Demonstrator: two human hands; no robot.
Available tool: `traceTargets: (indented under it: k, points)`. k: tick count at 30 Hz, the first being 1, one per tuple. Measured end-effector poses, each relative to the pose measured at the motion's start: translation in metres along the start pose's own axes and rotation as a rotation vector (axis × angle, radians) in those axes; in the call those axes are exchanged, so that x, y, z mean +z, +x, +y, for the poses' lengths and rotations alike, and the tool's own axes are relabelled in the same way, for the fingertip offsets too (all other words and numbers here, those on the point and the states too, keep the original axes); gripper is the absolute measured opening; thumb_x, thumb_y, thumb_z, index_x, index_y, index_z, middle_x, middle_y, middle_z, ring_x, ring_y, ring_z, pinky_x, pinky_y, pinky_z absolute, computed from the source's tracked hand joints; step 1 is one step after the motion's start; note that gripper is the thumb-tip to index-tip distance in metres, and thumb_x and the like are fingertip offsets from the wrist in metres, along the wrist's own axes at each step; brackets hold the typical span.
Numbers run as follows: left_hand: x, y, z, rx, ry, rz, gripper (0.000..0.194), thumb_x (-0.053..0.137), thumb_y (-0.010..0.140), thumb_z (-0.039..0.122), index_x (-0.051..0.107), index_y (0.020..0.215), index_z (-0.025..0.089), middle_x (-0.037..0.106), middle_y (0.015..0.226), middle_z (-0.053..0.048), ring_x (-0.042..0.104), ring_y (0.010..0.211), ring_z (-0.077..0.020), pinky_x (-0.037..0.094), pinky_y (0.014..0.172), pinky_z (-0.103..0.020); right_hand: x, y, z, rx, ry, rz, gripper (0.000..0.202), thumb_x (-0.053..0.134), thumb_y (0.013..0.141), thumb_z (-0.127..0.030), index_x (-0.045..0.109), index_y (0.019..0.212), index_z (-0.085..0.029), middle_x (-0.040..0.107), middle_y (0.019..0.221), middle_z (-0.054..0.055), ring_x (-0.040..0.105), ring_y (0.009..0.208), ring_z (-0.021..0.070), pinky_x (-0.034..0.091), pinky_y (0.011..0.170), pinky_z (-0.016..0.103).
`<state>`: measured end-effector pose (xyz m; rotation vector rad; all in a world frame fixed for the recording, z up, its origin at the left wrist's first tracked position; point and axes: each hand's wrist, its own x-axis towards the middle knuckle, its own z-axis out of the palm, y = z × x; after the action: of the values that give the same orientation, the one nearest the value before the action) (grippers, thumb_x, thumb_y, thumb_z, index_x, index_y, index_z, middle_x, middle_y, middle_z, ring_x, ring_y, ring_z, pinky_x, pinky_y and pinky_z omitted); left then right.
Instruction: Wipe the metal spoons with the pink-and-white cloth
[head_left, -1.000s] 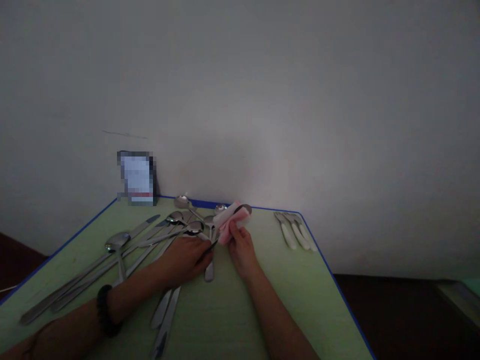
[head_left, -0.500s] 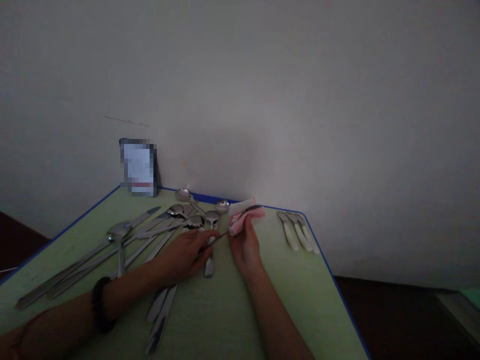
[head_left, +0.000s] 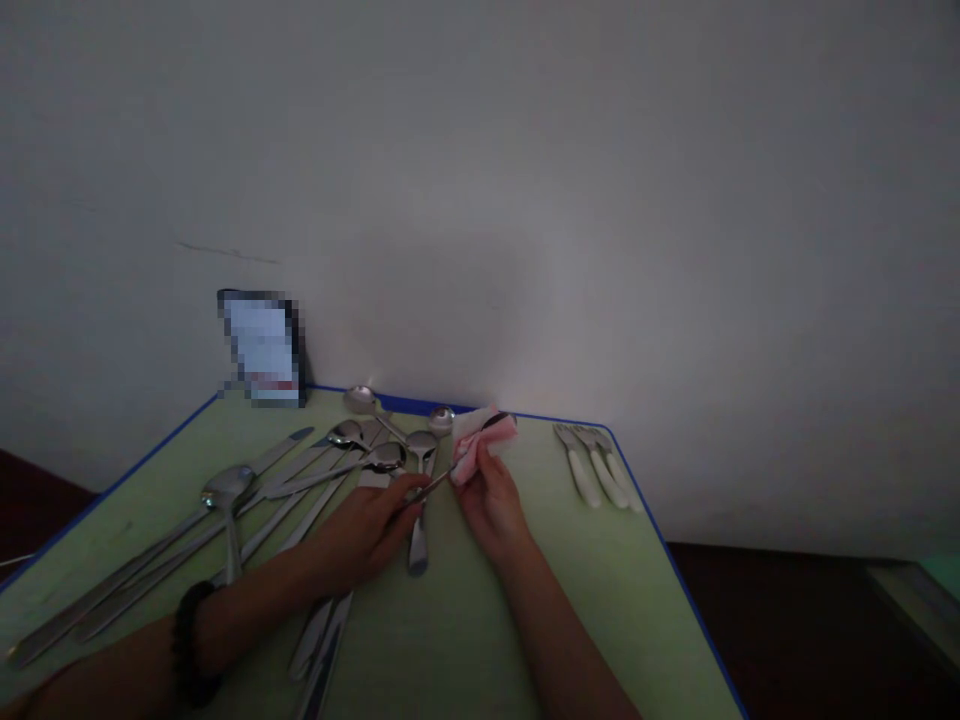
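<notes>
Work in hand: one metal utensil (head_left: 437, 485), held above the middle of the green table (head_left: 465, 640), its shank running into a pink-and-white cloth (head_left: 466, 455) and a dark tip showing on the far side. We cannot tell its exact kind.

Progress: we judge this piece to be midway through its handling, for the cloth is around it and it is not set down. Three forks (head_left: 601, 472) with pale handles lie side by side near the right edge, apart from the rest; we read these as a sorted group. To the left and centre we list a loose, overlapping spread of spoons (head_left: 229, 487) and knives (head_left: 281, 450), unsorted as far as we see.

Left hand (head_left: 371, 525): back upward, wrist ringed by a dark bracelet (head_left: 195, 640), forearm crossing above the knives; fingers closed on the utensil's handle.

Right hand (head_left: 491, 505): forearm rising from the lower right, thumb uppermost, fingers pinched on the cloth.

Both hands: near each other, not touching, joined by the utensil and cloth.
</notes>
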<state>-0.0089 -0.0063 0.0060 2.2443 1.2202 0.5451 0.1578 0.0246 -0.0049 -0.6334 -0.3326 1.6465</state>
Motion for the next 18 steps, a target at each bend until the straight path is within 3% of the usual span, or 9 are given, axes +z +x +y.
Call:
traceTargets:
  k: [5,9,14,18]
  points:
    - [0.000,-0.001,-0.001,0.009,0.050,0.050,0.035,0.032,0.093,0.032,0.048,0.121,0.017,0.067,0.071,-0.002,0.063,0.064,-0.0175,0.041,0.060,-0.025,0.004,-0.001,0.001,-0.022,-0.010,0.017,0.021,0.079,0.060,-0.029,0.066,0.072,-0.016,0.069,0.072,-0.002,0.060,0.066,0.0064,0.048,0.068,0.017]
    - [-0.003,0.001,-0.003,0.007,-0.046,0.105,0.039,0.033,0.093,0.032,0.049,0.125,0.018,0.070,0.076,-0.002,0.063,0.064,-0.0148,0.043,0.060,-0.023,0.005,-0.001,0.008,-0.128,-0.128,0.065,0.026,0.074,0.064,-0.040,0.064,0.065,-0.016,0.067,0.065,-0.002,0.058,0.062,0.0077,0.047,0.066,0.020]
    - [-0.001,0.002,-0.008,0.037,-0.056,0.215,0.040,0.035,0.091,0.029,0.052,0.126,0.021,0.068,0.106,-0.005,0.065,0.086,-0.0162,0.047,0.077,-0.025,0.002,0.000,0.014,-0.204,-0.295,0.025,0.031,0.065,0.070,-0.046,0.064,0.069,-0.016,0.063,0.062,-0.002,0.055,0.060,0.0093,0.044,0.062,0.022]
    - [0.001,0.001,-0.008,0.058,-0.024,0.205,0.041,0.034,0.092,0.028,0.048,0.130,0.023,0.063,0.118,-0.004,0.062,0.098,-0.0169,0.046,0.085,-0.027,0.002,0.000,0.013,-0.177,-0.296,0.014,0.029,0.069,0.067,-0.044,0.062,0.066,-0.016,0.062,0.062,-0.002,0.054,0.060,0.0091,0.044,0.062,0.022]
